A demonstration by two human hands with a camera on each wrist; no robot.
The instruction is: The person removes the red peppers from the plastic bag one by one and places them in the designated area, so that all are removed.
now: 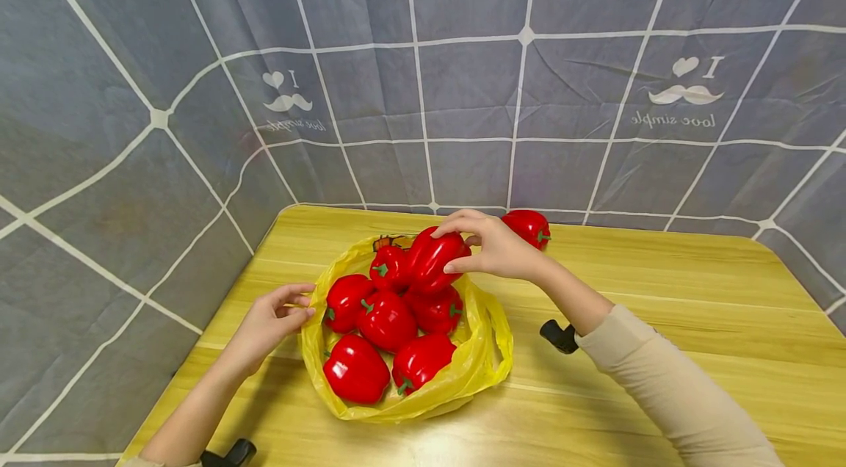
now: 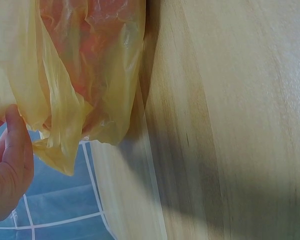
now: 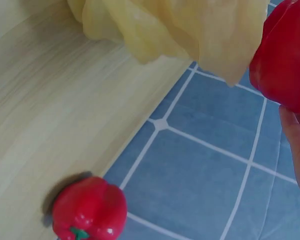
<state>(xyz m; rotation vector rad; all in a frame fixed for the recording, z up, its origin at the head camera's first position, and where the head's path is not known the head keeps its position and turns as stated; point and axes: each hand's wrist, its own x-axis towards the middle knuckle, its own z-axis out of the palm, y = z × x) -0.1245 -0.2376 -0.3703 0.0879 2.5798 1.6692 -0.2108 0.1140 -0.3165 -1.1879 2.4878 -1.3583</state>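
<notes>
Head view: the right hand (image 1: 497,247) grips a shiny red pepper (image 1: 431,261). The left hand (image 1: 272,321) pinches a thin yellow plastic bag (image 1: 463,382).

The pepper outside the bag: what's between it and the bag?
In the head view, the right hand appears between that pepper and the yellow bag.

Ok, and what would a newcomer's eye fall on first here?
Likely the glossy red bell peppers in the open yellow plastic bag on the wood-grain table. Over the bag's far side, the right hand holds another glossy red bell pepper. A lone red bell pepper lies near the table's far edge, to the right.
</notes>
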